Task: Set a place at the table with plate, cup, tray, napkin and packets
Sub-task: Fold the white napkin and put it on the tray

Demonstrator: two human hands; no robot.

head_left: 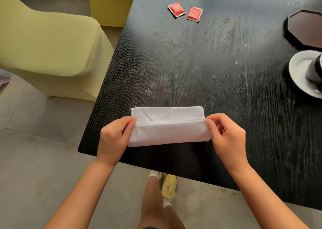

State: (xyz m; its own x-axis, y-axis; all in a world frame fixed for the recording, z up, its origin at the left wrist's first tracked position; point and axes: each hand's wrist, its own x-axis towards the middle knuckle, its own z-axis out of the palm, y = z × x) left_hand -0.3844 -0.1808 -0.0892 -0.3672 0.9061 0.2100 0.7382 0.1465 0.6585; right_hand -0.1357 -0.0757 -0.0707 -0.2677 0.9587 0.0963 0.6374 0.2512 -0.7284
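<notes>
Napkin (168, 126) pinched at both ends, my left hand (114, 136) and right hand (226, 136) mid-fold near the table (200, 63) edge; uneven pull could skew the crease.

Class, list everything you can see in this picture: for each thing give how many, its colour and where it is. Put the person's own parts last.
table: one, black wood grain, fills the middle and right
napkin: one, white, folded, near the table's front edge, pinched at both ends
packets: two, red, lying side by side on the far part of the table; second packet
tray: one, dark brown, eight-sided, far right, cut off by the frame
plate: one, white, right edge, below the tray
cup: one, white with a dark band, on the plate, partly out of frame
chairs: two, yellow-green covers, left of the table
floor: grey tiles
left hand: holds the napkin's left end
right hand: holds the napkin's right end
legs: two, one yellow shoe showing
</notes>
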